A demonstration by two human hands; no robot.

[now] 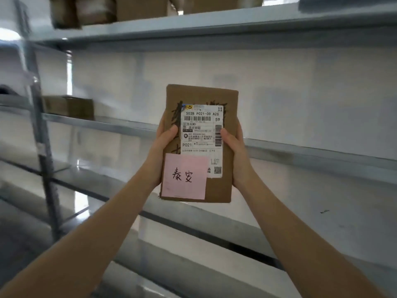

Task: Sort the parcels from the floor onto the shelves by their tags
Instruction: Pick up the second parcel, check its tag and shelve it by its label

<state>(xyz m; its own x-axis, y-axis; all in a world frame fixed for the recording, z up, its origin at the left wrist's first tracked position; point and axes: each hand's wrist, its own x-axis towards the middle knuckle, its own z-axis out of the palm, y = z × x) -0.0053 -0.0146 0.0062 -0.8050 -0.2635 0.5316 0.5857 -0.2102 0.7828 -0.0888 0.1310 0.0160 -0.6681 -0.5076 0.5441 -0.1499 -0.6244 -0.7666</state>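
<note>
2 bare forearms reach up from 7 and 5 o'clock toward the middle of the view. The left hand (163, 151) and the right hand (235, 151) clamp a flat cardboard parcel (227, 186) between them, thumbs pressed on its front at 9 and 3 o'clock, the other fingers wrapped out of sight behind it. The parcel stands upright in the air, its face toward the camera. A white shipping label (202, 130) with barcodes covers the upper front; a pink sticky note (184, 176) with 2 handwritten characters sits at the 7 o'clock corner, overlapping the label's lower edge. Behind the parcel runs a grey metal shelf (300, 150), bare on that stretch. Farther off, at 9 o'clock, a small brown box (68, 107) rests on the same shelf. At 12 o'clock, several blurred cardboard boxes (107, 9) sit on the upper shelf (193, 29).
</note>
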